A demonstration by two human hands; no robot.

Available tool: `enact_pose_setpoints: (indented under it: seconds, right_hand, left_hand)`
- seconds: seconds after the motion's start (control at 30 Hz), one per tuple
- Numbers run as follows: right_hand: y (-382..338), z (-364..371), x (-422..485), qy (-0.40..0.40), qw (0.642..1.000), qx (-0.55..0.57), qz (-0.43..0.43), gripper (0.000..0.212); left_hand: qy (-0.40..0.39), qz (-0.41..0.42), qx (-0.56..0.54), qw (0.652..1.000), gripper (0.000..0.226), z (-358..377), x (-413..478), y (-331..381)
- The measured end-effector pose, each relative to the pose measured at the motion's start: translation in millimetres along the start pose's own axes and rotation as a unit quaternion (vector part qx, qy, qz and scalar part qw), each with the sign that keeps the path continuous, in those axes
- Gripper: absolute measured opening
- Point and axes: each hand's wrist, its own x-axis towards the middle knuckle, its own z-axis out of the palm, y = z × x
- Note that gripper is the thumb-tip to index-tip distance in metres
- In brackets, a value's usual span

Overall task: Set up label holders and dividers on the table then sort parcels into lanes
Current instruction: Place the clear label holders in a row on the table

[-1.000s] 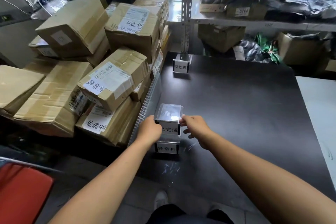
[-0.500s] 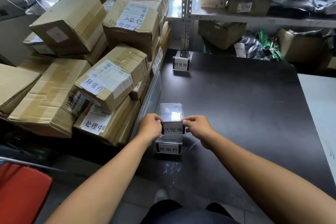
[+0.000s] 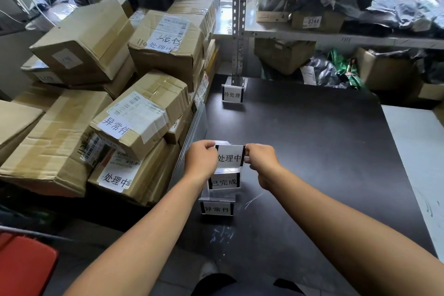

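Both hands hold a clear label holder reading 处理中 [image 3: 229, 157] above the black table [image 3: 312, 151]. My left hand [image 3: 201, 160] pinches its left edge and my right hand [image 3: 260, 160] pinches its right edge. Just below it a holder reading 已完成 [image 3: 224, 182] rests on top of a holder reading 异常件 [image 3: 217, 209], which stands near the table's front left. A further holder reading 待处理 [image 3: 232, 94] stands at the table's far left by the shelf post. Cardboard parcels [image 3: 141, 115] with handwritten labels are heaped left of the table.
A clear divider sheet [image 3: 192, 132] leans along the table's left edge against the parcels. A metal shelf post [image 3: 239, 19] rises behind the far holder, with shelves of boxes and bags at the back right. A pale table [image 3: 418, 151] adjoins on the right. Something red [image 3: 24, 264] sits lower left.
The clear holder that lay flat on top of the stack has been lifted and turned upright between my hands, so its 处理中 label now faces me. The two holders beneath stayed put.
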Motion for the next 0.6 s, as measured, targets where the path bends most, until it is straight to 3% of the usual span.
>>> enact_pose_setpoints:
  seconds: [0.17, 0.3, 0.47, 0.6]
  right_hand:
    - [-23, -5, 4, 0.031, 0.996, 0.082, 0.02, 0.013]
    - [-45, -15, 11, 0.043, 0.991, 0.127, 0.005, 0.045]
    - [-69, -44, 20, 0.013, 0.991, 0.132, -0.036, 0.041]
    - [-79, -74, 32, -0.039, 0.99, 0.127, -0.046, 0.061]
  left_hand:
    - [-0.018, 0.031, -0.08, 0.996, 0.04, -1, 8, 27]
    - [-0.043, 0.032, -0.153, 0.987, 0.041, -1, 20, 52]
    - [-0.103, 0.011, -0.186, 0.977, 0.049, 6, 47, 77]
    - [-0.148, 0.0, -0.194, 0.97, 0.051, 20, 67, 92]
